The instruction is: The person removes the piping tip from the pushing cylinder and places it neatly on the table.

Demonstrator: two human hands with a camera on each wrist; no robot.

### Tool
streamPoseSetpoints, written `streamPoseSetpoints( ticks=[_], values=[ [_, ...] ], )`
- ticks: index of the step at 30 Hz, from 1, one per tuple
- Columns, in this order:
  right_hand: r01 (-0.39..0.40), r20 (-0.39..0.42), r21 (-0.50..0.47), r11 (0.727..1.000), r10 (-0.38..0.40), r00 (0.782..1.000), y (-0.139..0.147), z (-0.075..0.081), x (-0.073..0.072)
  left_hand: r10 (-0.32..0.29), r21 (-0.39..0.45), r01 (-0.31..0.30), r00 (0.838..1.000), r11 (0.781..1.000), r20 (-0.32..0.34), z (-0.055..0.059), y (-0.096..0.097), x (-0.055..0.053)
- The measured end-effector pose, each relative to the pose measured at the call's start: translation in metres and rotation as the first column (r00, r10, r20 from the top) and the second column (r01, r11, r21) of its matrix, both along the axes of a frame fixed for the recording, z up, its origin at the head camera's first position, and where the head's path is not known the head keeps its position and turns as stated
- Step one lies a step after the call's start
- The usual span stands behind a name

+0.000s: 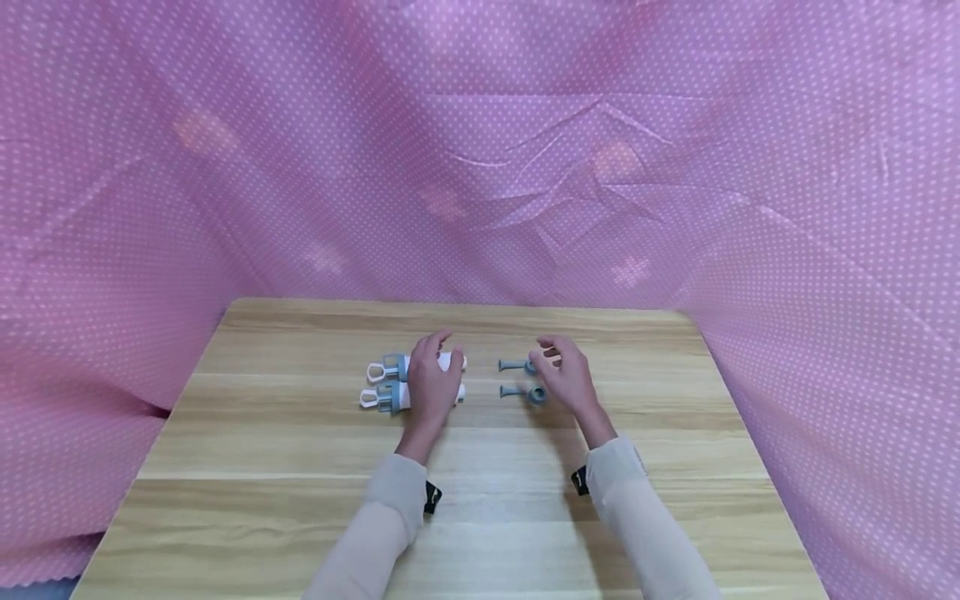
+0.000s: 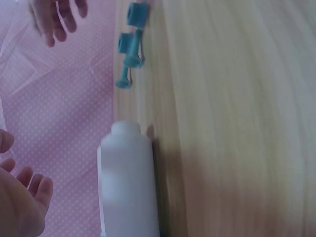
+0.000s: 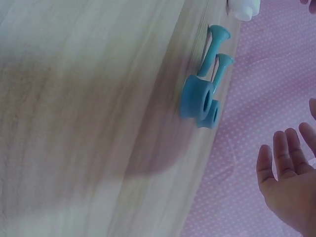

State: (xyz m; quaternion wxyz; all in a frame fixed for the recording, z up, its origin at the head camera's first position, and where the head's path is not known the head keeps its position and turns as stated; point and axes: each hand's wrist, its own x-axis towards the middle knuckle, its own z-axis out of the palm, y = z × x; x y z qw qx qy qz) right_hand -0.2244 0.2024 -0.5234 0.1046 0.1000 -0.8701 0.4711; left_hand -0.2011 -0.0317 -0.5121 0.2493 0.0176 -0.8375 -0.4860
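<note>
Two white bottles lie side by side on their sides, a far one [image 1: 394,364] and a near one [image 1: 390,398], each with a teal frame and a white loop at its left end. My left hand [image 1: 435,383] hovers over them, fingers spread and gently bent. The left wrist view shows this hand apart from the white bottle body [image 2: 129,182]. To the right lie two teal pieces, a far piece [image 1: 513,365] and a near piece [image 1: 537,395], each with a ring and a flared stem. Above the rings is my right hand [image 1: 567,375], its fingers loosely bent and holding nothing.
A wood-grain table [image 1: 300,517] carries everything. Pink dotted cloth [image 1: 480,167] hangs behind it and along both sides. Small black devices [image 1: 432,497] sit at both wrists, by the pale sleeves [image 1: 630,500].
</note>
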Motion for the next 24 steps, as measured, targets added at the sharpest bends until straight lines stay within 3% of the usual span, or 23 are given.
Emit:
streamPoseSetpoints(
  ticks=[4,9,16,24],
  values=[
    [-0.005,-0.073,0.158,0.987,0.017,0.997,-0.002,0.002,0.006,-0.004,-0.083,0.005,1.0,0.997,0.01,-0.003,-0.01,0.006],
    [0.018,-0.211,0.321,0.947,0.053,0.976,-0.004,0.004,0.008,-0.03,-0.21,0.026,0.999,0.977,-0.018,-0.008,-0.023,0.011],
    [0.071,-0.328,0.387,0.919,0.066,0.943,-0.006,0.006,0.011,-0.068,-0.388,0.002,0.985,0.922,-0.157,-0.015,-0.041,0.014],
    [0.08,-0.403,0.406,0.91,0.1,0.91,-0.013,-0.002,0.023,-0.097,-0.513,-0.033,0.97,0.858,-0.224,-0.019,-0.055,0.021]
  ],
)
